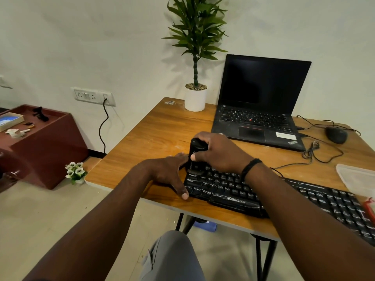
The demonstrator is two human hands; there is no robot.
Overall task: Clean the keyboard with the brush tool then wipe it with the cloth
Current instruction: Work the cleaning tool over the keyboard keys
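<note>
Right hand (218, 153): curled around the brush tool (195, 157), thumb across its near face, fingers wrapped over the far side. The tool stands upright with its working end down on the top-left key rows.

Brush tool: black, blocky body, judged rigid plastic and light; the bristle end is largely hidden against the keys. A grip on the upper body, as held, looks best for steering it along the rows. The casing looks smooth, so a firm wrap is advisable.

Left hand (169, 171): flat and relaxed, fingers extended along the left end of the keyboard (284, 196), thumb at the front corner; it appears to brace the board and grips nothing.

Keyboard: black, full-size, lying diagonally on the tabletop (146, 142), its right end running out of frame. Judged light, stiff and prone to sliding under brushing, so steadying at an end is sensible. The keycaps sit raised and may snag the bristles.

Cloth: a pale folded item (357, 179) at the right edge may be it; this cannot be confirmed.

Legible writing: "ZEBRONICS" on the keyboard's front lip; key legends including "Ctrl" and "Alt"; "ThinkPad" on the palm rest of the laptop (261, 110). A white sticker on the laptop is unreadable.

Other items: mouse (336, 134) with cable, potted plant (195, 57).
</note>
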